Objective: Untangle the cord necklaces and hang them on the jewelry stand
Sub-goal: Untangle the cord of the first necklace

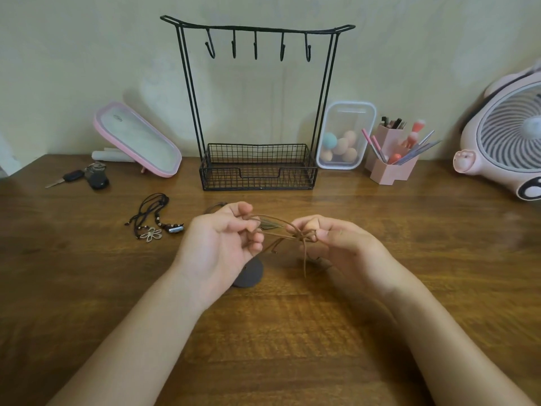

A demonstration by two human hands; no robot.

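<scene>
Brown cord necklace (281,231) stretched between left hand (225,238), right hand (336,240).

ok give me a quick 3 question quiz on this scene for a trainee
1. True or false: a necklace already hangs on the stand.
2. What do the left hand and right hand hold between them? A brown cord B metal chain C ribbon
3. How many hooks does the stand have?

Key: 1 false; 2 A; 3 five
</scene>
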